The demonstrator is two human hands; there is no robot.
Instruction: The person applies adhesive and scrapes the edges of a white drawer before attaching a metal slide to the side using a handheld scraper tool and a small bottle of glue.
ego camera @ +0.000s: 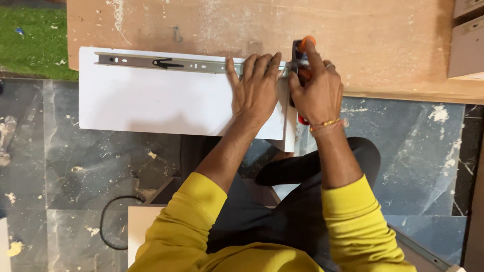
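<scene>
Head view showed a grey metal drawer slide [168, 64] lying along the far edge of a white panel [155, 104] on a dusty wooden board [259, 21]. Left hand [257, 87] pressed flat, fingers spread, on slide and panel. Right hand [317, 90] was clenched around an orange-and-black tool [303, 56], mostly hidden.

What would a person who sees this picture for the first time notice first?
First come the two hands at the top centre: the left hand presses flat on a grey metal drawer slide along the upper edge of a white panel, and the right hand grips an orange and black power tool at the slide's right end. Next are the bright yellow sleeves below and the dusty wooden board above.
</scene>
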